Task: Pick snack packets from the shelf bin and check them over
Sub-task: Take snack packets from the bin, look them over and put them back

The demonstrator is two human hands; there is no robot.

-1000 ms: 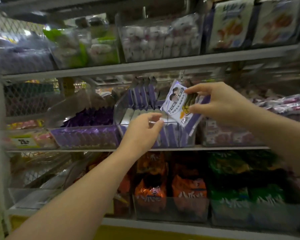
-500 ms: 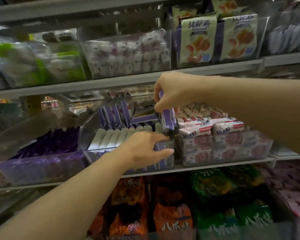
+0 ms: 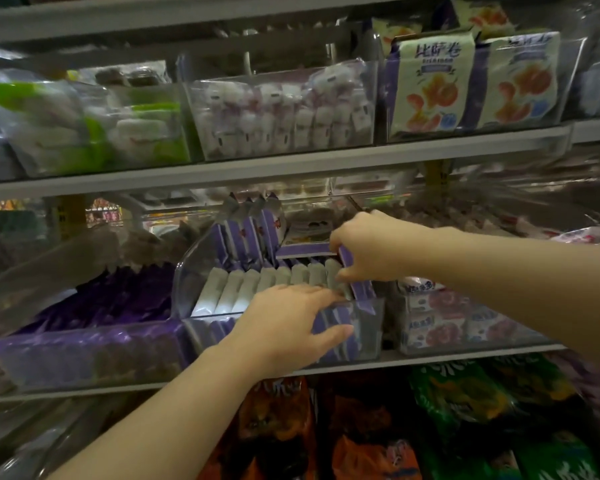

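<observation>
A clear plastic shelf bin [image 3: 373,327] on the middle shelf holds rows of purple-and-white snack packets [image 3: 257,282] standing on edge. My left hand [image 3: 291,323] rests on the bin's front rim, fingers over the front row of packets. My right hand [image 3: 371,244] reaches into the bin from the right and pinches one purple packet [image 3: 359,282] at the right end of the row, standing on edge against the bin's wall. More purple packets [image 3: 246,233] stand upright at the back of the bin.
A bin of dark purple packets [image 3: 94,344] sits to the left and a bin of pink-and-white packets [image 3: 447,323] to the right. The shelf above carries white, green and orange-printed snack bags. Orange and green bags fill the shelf below.
One second ago my right hand held a white-and-purple packet up in front of the shelf. It has since lowered the packet into the right end of the bin. My left hand moved onto the bin's front.
</observation>
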